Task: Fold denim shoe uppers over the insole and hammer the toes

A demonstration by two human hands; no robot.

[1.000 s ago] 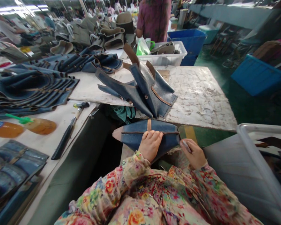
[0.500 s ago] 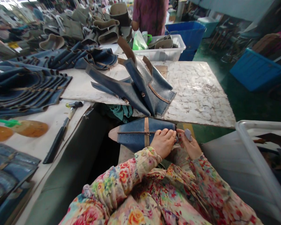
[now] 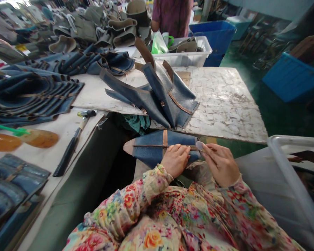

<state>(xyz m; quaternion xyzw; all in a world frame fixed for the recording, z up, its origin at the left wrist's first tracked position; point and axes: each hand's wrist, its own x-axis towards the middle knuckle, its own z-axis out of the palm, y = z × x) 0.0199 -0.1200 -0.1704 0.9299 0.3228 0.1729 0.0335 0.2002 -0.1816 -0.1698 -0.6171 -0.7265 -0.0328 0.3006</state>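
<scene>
- Denim upper (image 3: 146,153): blue, pointed, with a pale tip toward the left of the view. A tan strap (image 3: 164,138) crosses it and a thin dark line runs along it. It lies low, just below the front edge of the scuffed board (image 3: 225,104), close to the person's lap.
- Handling, as judged: light and soft, probably stiffer where the layers are joined. Best held along its broad edges, clear of the strap.
- Left hand (image 3: 176,160): palm down across the upper, over the dark line. Whether it grips cannot be told.
- Right hand (image 3: 221,164): apart from the left, pinching a pale chip (image 3: 199,145) just beside the upper's end.
- Around: stacked uppers (image 3: 159,94) on the board, a hammer (image 3: 70,150) on the worktop (image 3: 60,139) to the left, a blue crate (image 3: 211,38) and a co-worker (image 3: 172,15) beyond.
- Brands, labels, writing: none readable.
</scene>
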